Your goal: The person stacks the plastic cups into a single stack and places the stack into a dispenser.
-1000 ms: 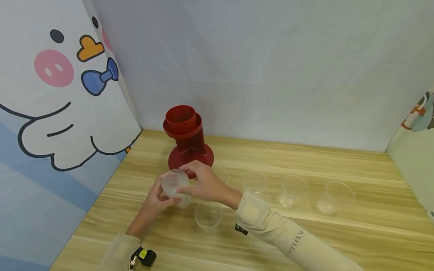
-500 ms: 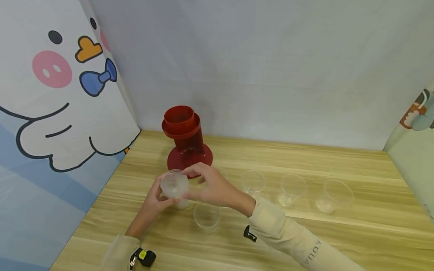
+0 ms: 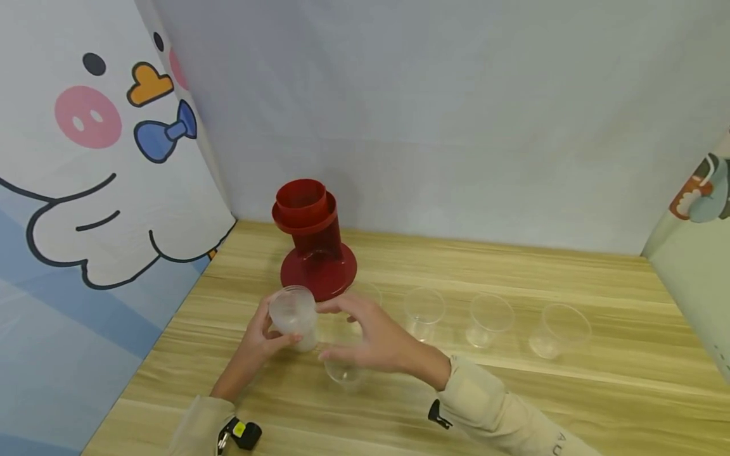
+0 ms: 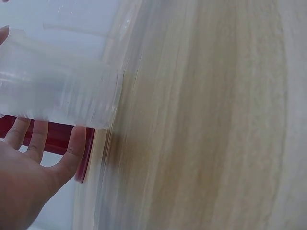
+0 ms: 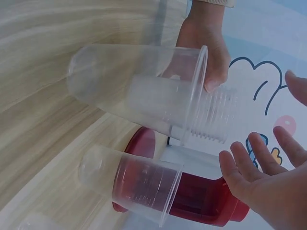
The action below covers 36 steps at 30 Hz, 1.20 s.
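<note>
The left hand (image 3: 258, 349) is curling around a stack of cloudy, round plastic cups (image 3: 295, 316), in front of the red plastic stand (image 3: 317, 239). I can't tell if the stack's bottom is touching the tan wooden table (image 3: 513, 396). The right hand (image 3: 381, 339) is hovering just beside it, fingers spread, holding nothing. Single clear plastic cups (image 3: 493, 315) are standing off to the right. The stack is looking light, thin and slippery; hard squeezing could be denting it. Softly holding its round side, or pinching under a rim, is seeming best.
</note>
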### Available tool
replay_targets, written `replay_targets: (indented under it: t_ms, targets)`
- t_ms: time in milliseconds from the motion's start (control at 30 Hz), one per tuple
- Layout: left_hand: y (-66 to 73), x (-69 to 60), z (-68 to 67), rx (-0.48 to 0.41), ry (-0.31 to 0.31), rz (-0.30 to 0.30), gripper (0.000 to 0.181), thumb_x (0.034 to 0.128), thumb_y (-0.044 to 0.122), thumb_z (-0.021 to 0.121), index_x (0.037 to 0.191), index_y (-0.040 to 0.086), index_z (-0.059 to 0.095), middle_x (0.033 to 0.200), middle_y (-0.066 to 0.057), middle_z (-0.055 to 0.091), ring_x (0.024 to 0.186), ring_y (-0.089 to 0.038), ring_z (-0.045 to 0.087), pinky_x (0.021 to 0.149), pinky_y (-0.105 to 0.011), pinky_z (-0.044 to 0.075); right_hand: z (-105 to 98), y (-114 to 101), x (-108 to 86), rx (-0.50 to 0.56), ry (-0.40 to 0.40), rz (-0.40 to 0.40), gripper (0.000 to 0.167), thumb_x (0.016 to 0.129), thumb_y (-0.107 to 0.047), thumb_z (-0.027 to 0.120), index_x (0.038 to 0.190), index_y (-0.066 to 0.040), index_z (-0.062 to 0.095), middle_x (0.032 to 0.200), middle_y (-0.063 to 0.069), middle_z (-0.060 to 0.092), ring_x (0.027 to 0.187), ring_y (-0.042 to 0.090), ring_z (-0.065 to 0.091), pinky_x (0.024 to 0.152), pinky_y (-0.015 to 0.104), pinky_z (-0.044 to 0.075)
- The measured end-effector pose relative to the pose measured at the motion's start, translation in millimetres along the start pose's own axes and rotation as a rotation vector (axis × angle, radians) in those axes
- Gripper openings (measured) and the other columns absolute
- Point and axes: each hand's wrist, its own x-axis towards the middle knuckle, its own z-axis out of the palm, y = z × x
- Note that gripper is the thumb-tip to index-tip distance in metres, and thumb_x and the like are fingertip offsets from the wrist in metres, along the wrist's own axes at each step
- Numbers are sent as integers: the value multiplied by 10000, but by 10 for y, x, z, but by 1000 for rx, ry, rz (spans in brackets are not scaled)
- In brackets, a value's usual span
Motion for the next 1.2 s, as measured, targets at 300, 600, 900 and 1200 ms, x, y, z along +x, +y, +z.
replay_targets:
  t_ms: [300, 600, 900, 1200]
  targets:
    - [-12, -8, -9, -6, -7, 19, 758, 799, 39, 727, 1424, 151, 314, 1362, -60, 387, 1142, -205, 452, 883, -448, 434, -10, -14, -140, -18, 1, -1, 587, 780, -332, 774, 1288, -172, 528, 1245, -38, 559, 1131, 97, 489, 876, 323, 445]
    - [-30, -13, -8, -4, -2, 39, 749, 800, 34, 724, 1421, 142, 318, 1348, -69, 395, 1131, -205, 456, 871, -442, 438, 17, 14, -276, -23, 35, 18, 622, 749, -310, 800, 1288, -184, 518, 1245, -43, 537, 1130, 91, 485, 886, 339, 442]
    - [-37, -18, -9, 3, 3, 31, 756, 802, 37, 724, 1427, 150, 314, 1347, -68, 391, 1135, -216, 451, 864, -394, 459, 68, 100, -410, -4, 59, 54, 670, 742, -314, 801, 1325, -206, 486, 1297, -45, 508, 1157, 110, 475, 872, 395, 463]
    - [-46, -14, -6, 5, 5, 32, 754, 797, 39, 728, 1421, 148, 319, 1345, -71, 397, 1138, -233, 446, 867, -425, 448, 126, 179, -522, 2, 84, 98, 737, 726, -374, 809, 1351, -201, 459, 1300, -38, 504, 1143, 150, 480, 852, 382, 477]
